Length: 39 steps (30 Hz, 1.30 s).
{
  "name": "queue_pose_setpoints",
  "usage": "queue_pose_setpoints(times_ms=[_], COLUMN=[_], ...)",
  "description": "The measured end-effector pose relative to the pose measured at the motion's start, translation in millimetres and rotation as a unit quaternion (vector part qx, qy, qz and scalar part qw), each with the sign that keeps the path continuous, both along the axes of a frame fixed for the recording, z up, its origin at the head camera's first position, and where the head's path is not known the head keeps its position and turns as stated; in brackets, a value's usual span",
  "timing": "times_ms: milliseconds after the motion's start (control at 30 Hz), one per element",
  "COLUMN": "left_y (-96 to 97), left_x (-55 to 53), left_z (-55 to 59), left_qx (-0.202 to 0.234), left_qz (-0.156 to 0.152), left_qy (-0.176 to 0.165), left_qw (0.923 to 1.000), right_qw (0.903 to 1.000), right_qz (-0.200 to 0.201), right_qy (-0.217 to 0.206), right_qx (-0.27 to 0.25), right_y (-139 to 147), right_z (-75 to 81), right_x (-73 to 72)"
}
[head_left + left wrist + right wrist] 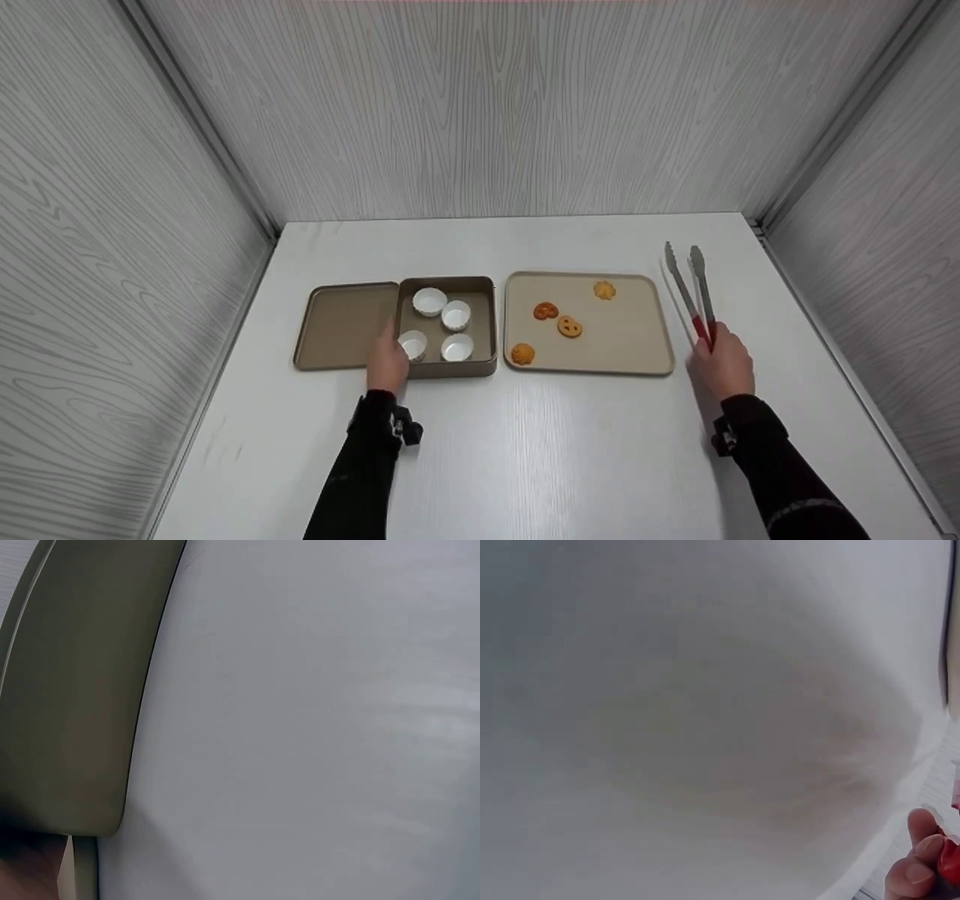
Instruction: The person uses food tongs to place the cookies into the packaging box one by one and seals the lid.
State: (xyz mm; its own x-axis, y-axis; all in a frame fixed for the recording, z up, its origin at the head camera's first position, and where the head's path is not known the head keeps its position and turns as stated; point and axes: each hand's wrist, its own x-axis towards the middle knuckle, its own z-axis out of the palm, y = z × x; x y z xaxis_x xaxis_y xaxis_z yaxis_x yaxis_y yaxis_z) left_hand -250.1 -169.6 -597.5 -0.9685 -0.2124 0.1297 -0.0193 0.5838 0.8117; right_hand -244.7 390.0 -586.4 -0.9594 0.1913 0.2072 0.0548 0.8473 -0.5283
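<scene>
At the left wall of a brown rectangular tin (480, 369), my left hand (388, 364) grips its edge near the front corner. Inside the tin stand several white fluted cups (457, 347); my hand partly overlaps the front left one. The left wrist view has the tin's outer side (82, 690) up close, with a bit of my hand at the bottom left corner. My right hand (724, 367) holds metal tongs (703, 289) by their red handles, arms spread and tips pointing away from me. Fingers (919, 870) curl round the red handle in the right wrist view.
A beige tray (622, 352) right of the tin bears several cookies: a pretzel (546, 310), a round one with holes (569, 326), a flower-shaped one (604, 290) and a swirled one (523, 354). A flat brown lid (341, 326) adjoins the tin's left side. Grained panels enclose the white table.
</scene>
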Motion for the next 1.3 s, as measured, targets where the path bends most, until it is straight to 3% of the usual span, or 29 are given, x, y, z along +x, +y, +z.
queue_pose_setpoints(times_ms=[133,367,700,1033,1300], left_y=[1.3,2.2,9.3,34.4,58.8], left_x=[3.7,13.6,50.0,94.4,119.1], left_z=[3.2,12.5,25.2,24.7,14.4], left_qx=[0.002,0.026,0.037,0.066,0.041], left_qz=[0.014,0.039,0.049,0.037,0.021], left_qy=[0.017,0.011,0.060,0.062,0.102], left_qw=[0.9998,0.9988,0.9963,0.9953,0.9938], right_qw=[0.9997,0.9963,0.9854,0.9769,0.9786], right_qz=[0.022,0.060,0.122,0.182,0.188], right_qy=[0.009,0.060,0.115,0.095,0.041], right_qx=[-0.010,0.013,0.030,0.060,0.073], right_y=[-1.2,-5.5,-18.0,-25.9,-25.4], right_z=[2.3,11.0,16.4,14.9,9.8], right_x=[7.2,20.6,40.0,53.1,55.8])
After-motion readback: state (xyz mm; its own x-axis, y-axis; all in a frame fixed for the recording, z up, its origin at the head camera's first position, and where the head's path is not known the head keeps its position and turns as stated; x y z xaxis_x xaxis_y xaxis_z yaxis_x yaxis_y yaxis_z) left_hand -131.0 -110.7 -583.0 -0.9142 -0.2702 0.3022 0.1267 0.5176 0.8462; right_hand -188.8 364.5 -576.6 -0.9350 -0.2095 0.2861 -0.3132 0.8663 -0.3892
